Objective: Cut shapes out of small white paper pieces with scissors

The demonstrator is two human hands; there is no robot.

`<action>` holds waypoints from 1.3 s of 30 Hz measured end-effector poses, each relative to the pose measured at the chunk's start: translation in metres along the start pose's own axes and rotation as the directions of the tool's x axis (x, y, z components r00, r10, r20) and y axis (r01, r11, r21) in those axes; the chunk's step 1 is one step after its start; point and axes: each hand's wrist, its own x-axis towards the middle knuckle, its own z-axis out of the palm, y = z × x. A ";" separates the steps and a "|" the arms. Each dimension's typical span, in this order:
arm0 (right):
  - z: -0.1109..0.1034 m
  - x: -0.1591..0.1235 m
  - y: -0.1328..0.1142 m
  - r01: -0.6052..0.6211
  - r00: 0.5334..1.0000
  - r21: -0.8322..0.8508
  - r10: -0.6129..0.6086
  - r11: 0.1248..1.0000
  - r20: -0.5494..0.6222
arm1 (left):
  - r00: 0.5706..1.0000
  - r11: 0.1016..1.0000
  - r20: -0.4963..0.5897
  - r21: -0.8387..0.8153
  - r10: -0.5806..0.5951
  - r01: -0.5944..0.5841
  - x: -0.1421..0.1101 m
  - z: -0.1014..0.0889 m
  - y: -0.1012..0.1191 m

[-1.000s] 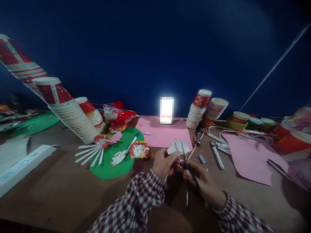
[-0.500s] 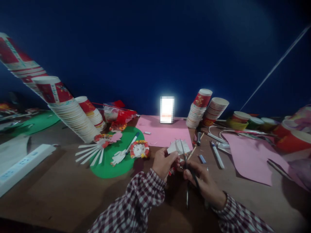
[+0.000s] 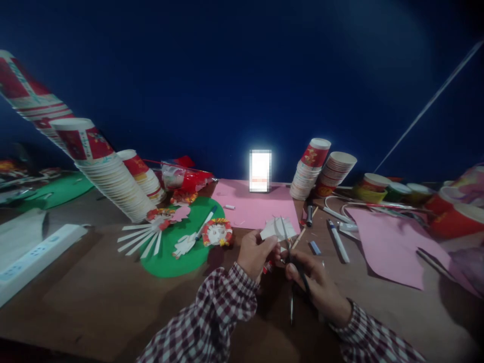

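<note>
My left hand (image 3: 255,253) pinches a white paper piece (image 3: 271,229) with a jagged far edge. Scissors (image 3: 301,272) are gripped in my right hand (image 3: 319,285), their blades reaching across the paper. A thin pointed end hangs below the right hand; I cannot tell what it belongs to. Left of my hands, a white paper cutout shaped like a hand (image 3: 185,245) and a red, yellow and white paper ring piece (image 3: 217,232) lie on and beside a green sheet (image 3: 170,267). Small red bits show under my left hand, partly hidden.
Tall leaning stacks of paper cups (image 3: 109,176) stand at the left, and shorter cup stacks (image 3: 310,169) at the back. A white power strip (image 3: 38,259) lies far left. Pink sheets (image 3: 251,204), a marker (image 3: 338,242) and a blue piece (image 3: 314,247) lie around the right and back.
</note>
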 end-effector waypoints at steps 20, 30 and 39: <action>0.000 -0.001 -0.001 -0.028 0.999 0.023 0.028 0.999 0.032 | 1.000 1.000 0.024 0.016 -0.020 0.019 -0.002 0.001 -0.001; -0.001 -0.001 0.000 -0.031 0.999 0.031 0.031 0.999 0.010 | 1.000 0.999 -0.001 0.026 -0.022 0.022 -0.002 0.003 0.000; 0.000 0.000 -0.004 -0.008 1.000 0.004 0.008 1.000 0.010 | 1.000 0.999 -0.002 0.034 -0.025 0.025 -0.003 0.003 0.001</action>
